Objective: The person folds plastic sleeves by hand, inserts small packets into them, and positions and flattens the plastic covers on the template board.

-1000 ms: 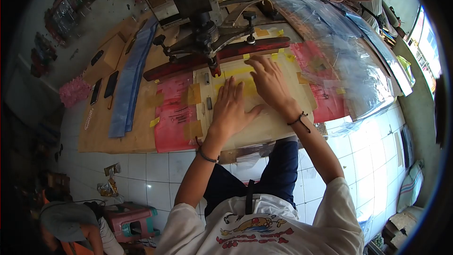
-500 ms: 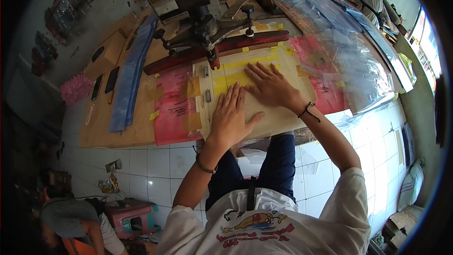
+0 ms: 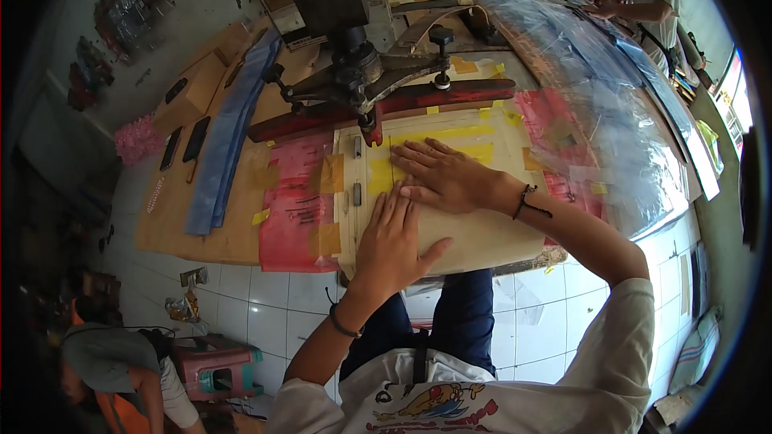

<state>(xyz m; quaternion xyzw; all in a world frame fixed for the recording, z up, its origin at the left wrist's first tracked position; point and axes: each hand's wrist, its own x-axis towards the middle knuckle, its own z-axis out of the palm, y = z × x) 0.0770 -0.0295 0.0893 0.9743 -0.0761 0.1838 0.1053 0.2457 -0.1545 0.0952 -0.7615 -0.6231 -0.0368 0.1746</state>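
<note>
My left hand [image 3: 394,245] lies flat on a beige sheet [image 3: 474,241], thumb spread to the side. Against its fingertips rests my right hand [image 3: 446,179], also flat, palm down across the yellow strips [image 3: 474,153] on the sheet. Neither hand holds anything that I can see. Left of the hands, two small grey metal pieces [image 3: 358,194] sit along the sheet's edge. Red film [image 3: 293,217] with tape patches shows on both sides of the sheet. Just beyond my fingers is a press head [image 3: 362,72] with a long red bar [image 3: 450,96].
Folded blue plastic [image 3: 233,137], dark phones [image 3: 195,138] and a cardboard box [image 3: 189,96] lie at left. Clear plastic sheeting [image 3: 579,96] covers the right side. One person [image 3: 643,0] stands at the far right; another [image 3: 121,362] bends low at left near a stool [image 3: 217,366].
My right hand has slid left and turned, so its thumb now meets my left fingertips. My left hand stays flat on the sheet. The view has shifted slightly.
</note>
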